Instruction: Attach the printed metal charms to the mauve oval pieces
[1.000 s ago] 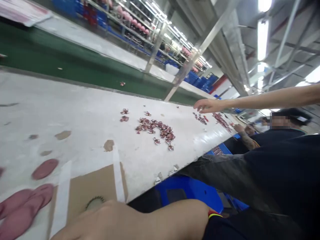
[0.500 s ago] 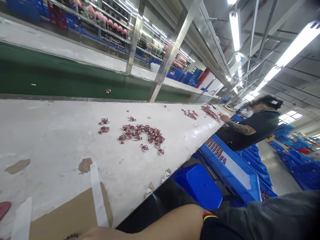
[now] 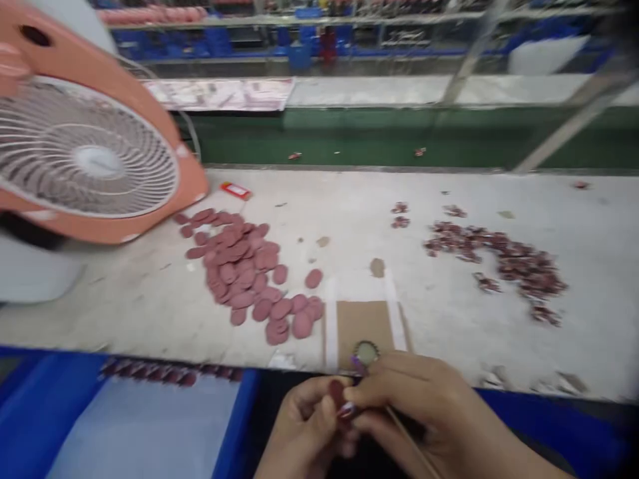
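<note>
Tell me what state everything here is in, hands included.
Left hand: closed on a dark red piece
Right hand: closed around a thin stick
Fan: standing; running or off, cannot tell
Pink ovals: loosely heaped
Cardboard: taped down, uncovered in part
Blue tray: partly filled
Red-and-white pieces: loosely clustered

Beyond the white-topped table (image 3: 349,219) — a green strip (image 3: 359,136), then metal shelving (image 3: 429,16) with blue containers (image 3: 299,53)

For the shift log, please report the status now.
Left hand holding dark red piece. Right hand at it, gripping thin stick. Ridged cap just beyond, apparently not blocking.
</note>
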Demonstrator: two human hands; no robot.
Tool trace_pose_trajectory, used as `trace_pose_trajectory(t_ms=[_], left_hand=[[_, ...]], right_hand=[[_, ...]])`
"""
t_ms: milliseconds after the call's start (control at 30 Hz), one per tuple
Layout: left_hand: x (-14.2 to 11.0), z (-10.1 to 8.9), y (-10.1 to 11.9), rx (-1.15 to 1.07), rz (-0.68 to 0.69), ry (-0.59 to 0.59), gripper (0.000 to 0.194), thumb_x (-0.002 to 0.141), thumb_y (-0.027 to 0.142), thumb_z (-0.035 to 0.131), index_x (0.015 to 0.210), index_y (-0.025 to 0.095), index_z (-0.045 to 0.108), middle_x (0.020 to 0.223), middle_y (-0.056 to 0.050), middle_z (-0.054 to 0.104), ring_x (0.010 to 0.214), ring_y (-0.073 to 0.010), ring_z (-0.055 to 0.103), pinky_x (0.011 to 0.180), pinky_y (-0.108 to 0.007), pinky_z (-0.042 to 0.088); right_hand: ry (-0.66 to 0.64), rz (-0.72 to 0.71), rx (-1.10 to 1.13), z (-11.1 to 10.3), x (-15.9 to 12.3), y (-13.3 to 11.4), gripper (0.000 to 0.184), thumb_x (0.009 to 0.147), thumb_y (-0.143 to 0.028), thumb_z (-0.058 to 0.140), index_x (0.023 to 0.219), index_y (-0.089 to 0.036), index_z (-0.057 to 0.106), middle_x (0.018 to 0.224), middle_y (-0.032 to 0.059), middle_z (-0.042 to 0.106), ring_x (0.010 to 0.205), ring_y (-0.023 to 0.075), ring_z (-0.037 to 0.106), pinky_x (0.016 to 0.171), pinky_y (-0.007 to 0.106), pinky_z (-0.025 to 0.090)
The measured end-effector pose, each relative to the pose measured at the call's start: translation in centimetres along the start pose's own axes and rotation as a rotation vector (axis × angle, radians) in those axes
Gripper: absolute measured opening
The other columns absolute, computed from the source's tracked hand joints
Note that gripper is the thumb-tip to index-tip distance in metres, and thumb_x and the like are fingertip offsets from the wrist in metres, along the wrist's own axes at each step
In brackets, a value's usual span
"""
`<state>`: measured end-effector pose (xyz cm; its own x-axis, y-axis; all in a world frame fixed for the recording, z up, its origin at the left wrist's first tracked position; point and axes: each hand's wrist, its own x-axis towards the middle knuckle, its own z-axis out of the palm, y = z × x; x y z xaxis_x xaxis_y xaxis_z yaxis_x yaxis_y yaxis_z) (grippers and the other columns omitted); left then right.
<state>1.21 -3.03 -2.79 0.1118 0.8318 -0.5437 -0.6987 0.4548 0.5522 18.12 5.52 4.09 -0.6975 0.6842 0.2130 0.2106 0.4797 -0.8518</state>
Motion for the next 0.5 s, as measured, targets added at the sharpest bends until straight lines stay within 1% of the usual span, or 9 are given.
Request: trace_pose_trajectory(t_ms=[33,100,167,233,300,400,500], left_hand=[[-0.2,1.2,0.8,-0.036,-0.010,0.026,0.036,0.065,0.045,0.089,0.084,0.015,0.081,0.064,-0.001,0.073,0.054,-0.0066,0.063,0.051,-0.015,0.047],[-0.6,3.0,1.8,-0.076,-0.029,0.060,0.032,0.061,0.042,0.092,0.078,0.016,0.081,0.062,0.000,0.074,0.051,-0.0052,0.063,0.050,-0.013,0.048],[-1.1,3.8,2.2,-0.103,-0.044,0.077,0.031,0.060,0.040,0.093,0.077,0.017,0.081,0.062,0.001,0.075,0.051,-0.0052,0.063,0.051,-0.013,0.049],[-1.5,3.9,2.2,-0.123,-0.052,0.080,0.030,0.060,0.039,0.093,0.077,0.017,0.081,0.062,0.001,0.075,0.052,-0.0054,0.064,0.051,-0.014,0.050],[-1.7,3.6,2.0,-0.133,-0.054,0.078,0.030,0.061,0.038,0.093,0.077,0.016,0.081,0.062,0.001,0.075,0.053,-0.0056,0.065,0.051,-0.013,0.051],[-1.7,3.0,1.7,-0.141,-0.039,0.066,0.029,0.064,0.036,0.092,0.082,0.016,0.082,0.064,0.000,0.076,0.055,-0.0067,0.067,0.052,-0.013,0.052],[-1.6,2.6,1.5,-0.150,-0.019,0.018,0.025,0.067,0.035,0.090,0.083,0.018,0.082,0.068,-0.001,0.078,0.058,-0.0079,0.069,0.053,-0.012,0.053]], right_hand=[[-0.018,0.001,0.003,-0.2,-0.1,-0.1,0.018,0.096,-0.004,0.056,0.096,-0.021,0.064,0.084,-0.0007,0.068,0.075,0.0115,0.064,0.070,0.017,0.050],[-0.028,-0.024,-0.012,-0.4,-0.4,-0.1,0.017,0.097,-0.006,0.055,0.100,-0.021,0.063,0.085,-0.0003,0.067,0.075,0.0124,0.064,0.069,0.019,0.051],[-0.035,-0.041,-0.034,-0.3,-0.6,0.0,0.016,0.098,-0.008,0.055,0.103,-0.022,0.063,0.084,-0.0011,0.067,0.074,0.0121,0.064,0.067,0.019,0.051],[-0.039,-0.042,-0.045,-0.1,-0.7,0.0,0.015,0.099,-0.010,0.054,0.102,-0.022,0.062,0.082,-0.0021,0.066,0.071,0.0113,0.063,0.066,0.019,0.051],[-0.039,-0.050,-0.046,0.0,-0.6,0.0,0.015,0.099,-0.010,0.054,0.102,-0.021,0.062,0.081,-0.0025,0.065,0.070,0.0106,0.063,0.065,0.018,0.050],[-0.039,-0.059,-0.044,0.1,-0.5,-0.3,0.015,0.098,-0.007,0.056,0.103,-0.019,0.064,0.084,-0.0013,0.066,0.073,0.0110,0.064,0.066,0.018,0.052],[-0.057,-0.057,-0.068,0.0,-0.7,-0.5,0.017,0.097,-0.006,0.059,0.107,-0.019,0.064,0.088,0.0003,0.067,0.079,0.0117,0.066,0.071,0.018,0.055]])
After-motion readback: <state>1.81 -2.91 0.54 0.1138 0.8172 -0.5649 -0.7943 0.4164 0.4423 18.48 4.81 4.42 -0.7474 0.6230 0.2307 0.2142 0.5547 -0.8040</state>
